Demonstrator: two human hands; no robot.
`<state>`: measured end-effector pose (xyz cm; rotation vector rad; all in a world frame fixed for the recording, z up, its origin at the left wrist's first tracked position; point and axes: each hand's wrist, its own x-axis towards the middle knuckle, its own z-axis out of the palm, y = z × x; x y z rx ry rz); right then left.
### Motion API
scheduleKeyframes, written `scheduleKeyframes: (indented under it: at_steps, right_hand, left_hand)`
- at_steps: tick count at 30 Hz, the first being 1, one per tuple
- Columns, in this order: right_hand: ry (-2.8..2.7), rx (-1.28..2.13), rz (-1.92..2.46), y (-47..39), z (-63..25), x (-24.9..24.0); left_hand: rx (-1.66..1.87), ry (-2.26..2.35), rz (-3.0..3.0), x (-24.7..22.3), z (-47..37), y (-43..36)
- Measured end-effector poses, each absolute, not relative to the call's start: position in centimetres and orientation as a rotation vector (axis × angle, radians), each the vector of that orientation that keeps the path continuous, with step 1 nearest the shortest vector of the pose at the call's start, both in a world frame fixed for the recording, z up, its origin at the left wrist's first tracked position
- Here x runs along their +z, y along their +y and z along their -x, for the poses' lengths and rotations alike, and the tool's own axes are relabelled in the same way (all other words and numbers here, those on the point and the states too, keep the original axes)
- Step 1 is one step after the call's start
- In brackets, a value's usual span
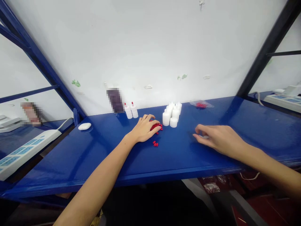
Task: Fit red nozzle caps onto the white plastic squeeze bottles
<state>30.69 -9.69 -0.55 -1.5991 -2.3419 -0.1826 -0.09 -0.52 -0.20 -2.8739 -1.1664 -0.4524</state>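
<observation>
You have the red caps (154, 126) and white bottles (166, 119) grouped on the worktop (164, 160), probably for easy reach. Most caps lie under your left hand (144, 129), fingers loosely spread, gripping nothing visible; your right hand (218, 136), thumb and fingers slightly parted, is right of the bottles, contents unclear.

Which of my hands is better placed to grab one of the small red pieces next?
Probably your left hand: its fingers are over the pile of red pieces. Your right hand is farther away, to the right of the clustered white bottles.
</observation>
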Motion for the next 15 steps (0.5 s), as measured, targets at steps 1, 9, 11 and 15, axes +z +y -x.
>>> scheduleKeyframes:
  at_steps: [1,9,11,15]
  right_hand:
    - [-2.306,-0.196,1.583,-9.4,-30.6,-0.7]
    - [-2.324,0.038,1.538,-7.6,-31.2,-1.4]
    - [-2.333,0.056,1.537,-7.6,-31.6,-1.3]
    - [-2.325,0.082,1.568,-8.0,-31.8,-0.5]
  left_hand:
    - [-0.469,-1.164,2.874,-0.1,0.2,-0.5]
    - [-0.495,-0.843,3.047,0.9,-0.5,-2.4]
    - [-0.496,-0.729,3.058,0.9,-1.1,-2.9]
    - [-0.510,-0.708,2.989,0.4,-1.7,-3.0]
